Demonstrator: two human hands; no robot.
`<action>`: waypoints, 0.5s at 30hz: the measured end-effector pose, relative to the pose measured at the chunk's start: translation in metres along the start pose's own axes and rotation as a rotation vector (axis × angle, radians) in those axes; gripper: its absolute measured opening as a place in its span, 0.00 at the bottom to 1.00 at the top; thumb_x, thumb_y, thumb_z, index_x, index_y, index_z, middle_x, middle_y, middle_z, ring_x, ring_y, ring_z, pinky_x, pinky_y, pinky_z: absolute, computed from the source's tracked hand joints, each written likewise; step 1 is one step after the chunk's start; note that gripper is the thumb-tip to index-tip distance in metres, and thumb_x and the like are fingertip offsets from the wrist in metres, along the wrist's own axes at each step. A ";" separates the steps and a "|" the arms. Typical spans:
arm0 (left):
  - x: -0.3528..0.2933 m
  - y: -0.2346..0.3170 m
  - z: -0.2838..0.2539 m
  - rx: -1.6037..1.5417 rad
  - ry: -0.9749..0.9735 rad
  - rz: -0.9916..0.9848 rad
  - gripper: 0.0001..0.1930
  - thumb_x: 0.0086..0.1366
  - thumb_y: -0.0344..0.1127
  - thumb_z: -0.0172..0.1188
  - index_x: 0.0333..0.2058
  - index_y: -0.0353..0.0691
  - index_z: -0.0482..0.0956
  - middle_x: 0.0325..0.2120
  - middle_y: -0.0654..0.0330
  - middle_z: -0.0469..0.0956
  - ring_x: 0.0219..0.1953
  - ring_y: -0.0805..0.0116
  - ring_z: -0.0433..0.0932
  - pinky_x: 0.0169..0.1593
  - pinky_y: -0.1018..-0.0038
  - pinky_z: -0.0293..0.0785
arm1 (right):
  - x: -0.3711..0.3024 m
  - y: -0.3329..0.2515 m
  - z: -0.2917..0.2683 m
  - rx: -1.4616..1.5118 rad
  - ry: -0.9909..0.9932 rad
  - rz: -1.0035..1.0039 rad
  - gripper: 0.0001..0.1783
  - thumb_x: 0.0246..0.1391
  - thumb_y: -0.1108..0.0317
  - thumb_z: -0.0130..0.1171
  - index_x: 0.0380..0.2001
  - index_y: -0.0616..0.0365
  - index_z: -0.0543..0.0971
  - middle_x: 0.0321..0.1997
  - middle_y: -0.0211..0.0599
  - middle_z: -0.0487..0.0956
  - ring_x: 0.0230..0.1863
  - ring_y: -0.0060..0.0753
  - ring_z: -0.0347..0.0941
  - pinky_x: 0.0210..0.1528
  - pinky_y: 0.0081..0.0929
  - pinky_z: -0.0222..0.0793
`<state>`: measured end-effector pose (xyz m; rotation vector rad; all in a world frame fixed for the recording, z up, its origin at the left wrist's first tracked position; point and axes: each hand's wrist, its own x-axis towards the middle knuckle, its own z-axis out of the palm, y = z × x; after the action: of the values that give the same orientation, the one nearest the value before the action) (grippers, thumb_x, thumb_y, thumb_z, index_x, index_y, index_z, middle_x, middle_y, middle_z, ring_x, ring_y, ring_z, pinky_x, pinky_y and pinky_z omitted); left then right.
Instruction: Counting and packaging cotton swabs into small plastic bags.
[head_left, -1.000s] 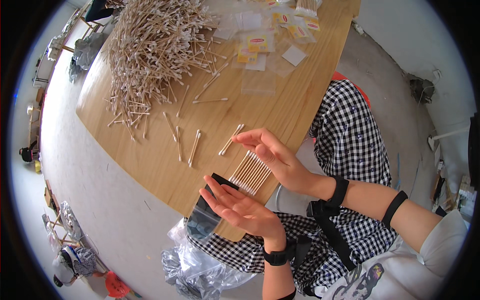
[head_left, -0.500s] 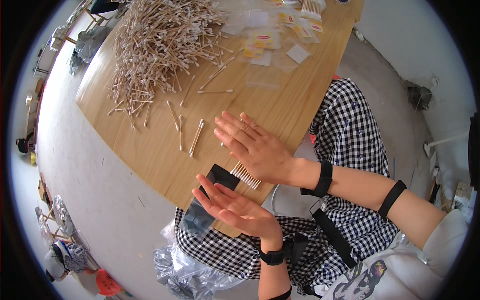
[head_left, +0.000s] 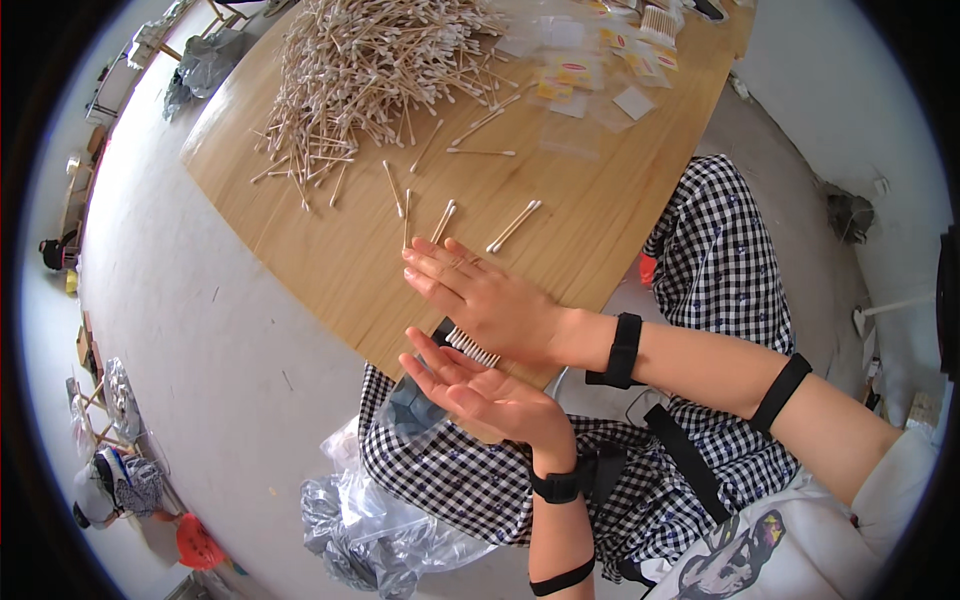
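A neat row of cotton swabs shows in the gap between my hands at the table's near edge. My right hand is stretched flat, palm down, just beyond the row; its underside is hidden, so I cannot tell whether it touches any swabs. Close on the near side, my left hand is turned palm up with its fingers spread. Next to its fingers are a dark flat piece, mostly covered, and a clear plastic bag. Beyond my right hand lie a pair of swabs and several more loose ones.
A large heap of cotton swabs covers the far left of the wooden table. Small clear bags with yellow labels and a white square card lie at the far right. Crumpled plastic is below the table edge.
My head view has shifted. Relative to the table, my right hand has moved left and toward me, uncovering a pair of swabs. The gap between my hands and around the swab row is narrower.
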<state>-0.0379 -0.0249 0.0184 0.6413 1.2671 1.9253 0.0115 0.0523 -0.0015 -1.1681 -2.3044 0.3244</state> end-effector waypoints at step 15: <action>0.062 0.080 -0.076 1.255 -0.599 0.197 0.36 0.43 0.28 0.77 0.54 0.37 0.73 0.55 0.51 0.72 0.64 0.49 0.63 0.66 0.59 0.62 | 0.006 -0.003 0.004 -0.114 0.017 -0.101 0.27 0.60 0.70 0.46 0.62 0.67 0.65 0.72 0.49 0.60 0.75 0.44 0.52 0.75 0.44 0.49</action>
<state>-0.1557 -0.0378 0.0628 1.8215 1.9120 0.7018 0.0046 0.0550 -0.0010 -1.0989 -2.3834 0.1475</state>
